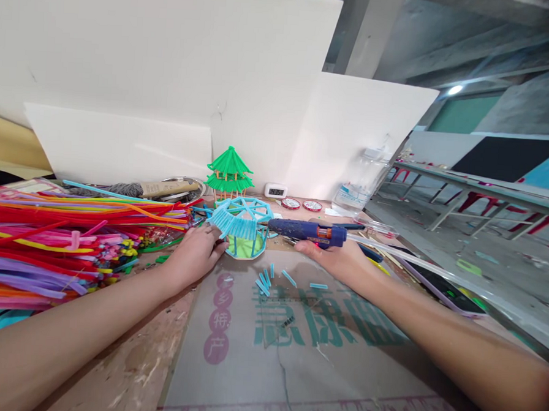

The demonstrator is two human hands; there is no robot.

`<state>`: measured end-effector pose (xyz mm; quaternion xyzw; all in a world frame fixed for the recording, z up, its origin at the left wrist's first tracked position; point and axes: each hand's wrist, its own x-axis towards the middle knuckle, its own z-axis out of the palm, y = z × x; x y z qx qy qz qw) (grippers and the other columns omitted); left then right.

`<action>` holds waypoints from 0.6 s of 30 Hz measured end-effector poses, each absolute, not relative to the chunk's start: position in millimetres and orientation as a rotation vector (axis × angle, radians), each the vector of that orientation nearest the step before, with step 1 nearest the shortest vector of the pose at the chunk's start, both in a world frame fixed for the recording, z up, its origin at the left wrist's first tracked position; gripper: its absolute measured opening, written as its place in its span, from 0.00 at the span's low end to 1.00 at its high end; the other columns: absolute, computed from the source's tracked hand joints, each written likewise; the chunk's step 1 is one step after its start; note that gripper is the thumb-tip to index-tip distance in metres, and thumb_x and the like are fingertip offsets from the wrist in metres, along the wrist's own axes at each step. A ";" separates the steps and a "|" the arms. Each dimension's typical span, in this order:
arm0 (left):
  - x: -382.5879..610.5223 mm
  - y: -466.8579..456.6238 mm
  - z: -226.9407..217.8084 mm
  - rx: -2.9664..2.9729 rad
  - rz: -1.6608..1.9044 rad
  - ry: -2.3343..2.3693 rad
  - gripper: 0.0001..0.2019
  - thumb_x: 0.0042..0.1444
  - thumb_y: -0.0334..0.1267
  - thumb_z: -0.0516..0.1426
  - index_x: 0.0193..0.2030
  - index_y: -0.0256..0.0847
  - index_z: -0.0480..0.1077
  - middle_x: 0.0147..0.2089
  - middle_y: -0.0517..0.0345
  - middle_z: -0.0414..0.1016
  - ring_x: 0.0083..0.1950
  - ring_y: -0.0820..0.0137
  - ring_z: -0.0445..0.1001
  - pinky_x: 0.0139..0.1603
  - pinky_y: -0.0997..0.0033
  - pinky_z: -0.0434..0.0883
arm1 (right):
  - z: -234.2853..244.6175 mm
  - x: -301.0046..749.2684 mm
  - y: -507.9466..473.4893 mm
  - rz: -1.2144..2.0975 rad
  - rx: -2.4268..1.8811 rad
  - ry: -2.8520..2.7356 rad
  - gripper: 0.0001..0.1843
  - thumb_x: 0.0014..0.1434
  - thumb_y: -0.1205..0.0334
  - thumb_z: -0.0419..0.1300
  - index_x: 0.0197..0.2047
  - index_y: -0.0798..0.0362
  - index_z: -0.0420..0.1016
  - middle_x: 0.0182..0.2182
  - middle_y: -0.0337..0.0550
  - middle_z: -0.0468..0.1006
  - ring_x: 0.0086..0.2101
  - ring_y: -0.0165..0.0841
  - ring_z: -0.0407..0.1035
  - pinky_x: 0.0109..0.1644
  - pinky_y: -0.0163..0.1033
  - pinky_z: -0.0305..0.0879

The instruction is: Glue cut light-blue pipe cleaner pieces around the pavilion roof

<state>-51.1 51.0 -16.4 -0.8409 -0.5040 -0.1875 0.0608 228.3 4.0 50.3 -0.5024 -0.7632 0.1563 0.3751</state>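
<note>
My left hand [197, 250] rests beside a small light-blue pavilion model [240, 223] with a green base, its fingers curled against the model's left edge. The model's roof is partly covered with blue strips on the left, and bare spokes show on the right. In my right hand [334, 256] is a dark-blue hot glue gun [307, 230], its nozzle pointing left at the roof's edge. A clear glue stick [392, 249] sticks out of its back. Several short blue pipe-cleaner pieces [264, 281] lie on the printed sheet in front of the model.
Bundles of coloured pipe cleaners [70, 244] cover the left side. Behind stand a green tiered pavilion [230, 174], a small digital clock [276, 191], two red-rimmed round tins [301, 204] and a large plastic bottle [357, 182]. A phone [436, 280] lies at the right edge.
</note>
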 end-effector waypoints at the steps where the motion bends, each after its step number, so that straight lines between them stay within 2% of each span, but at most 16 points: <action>1: -50.9 50.9 -16.2 -2.545 -0.566 -1.525 0.13 0.65 0.42 0.48 0.41 0.38 0.70 0.44 0.47 0.75 0.48 0.56 0.72 0.47 0.58 0.67 | 50.3 228.1 4.2 0.413 -1.284 -1.953 0.14 0.53 0.49 0.63 0.35 0.51 0.73 0.33 0.43 0.81 0.37 0.41 0.74 0.45 0.47 0.72; 18: -51.2 52.5 -17.7 -2.523 -0.559 -1.523 0.14 0.65 0.43 0.48 0.39 0.39 0.70 0.43 0.45 0.75 0.47 0.56 0.73 0.47 0.59 0.67 | 49.3 225.5 2.6 0.469 -1.197 -1.938 0.15 0.54 0.52 0.63 0.43 0.50 0.77 0.38 0.43 0.83 0.42 0.42 0.76 0.50 0.49 0.72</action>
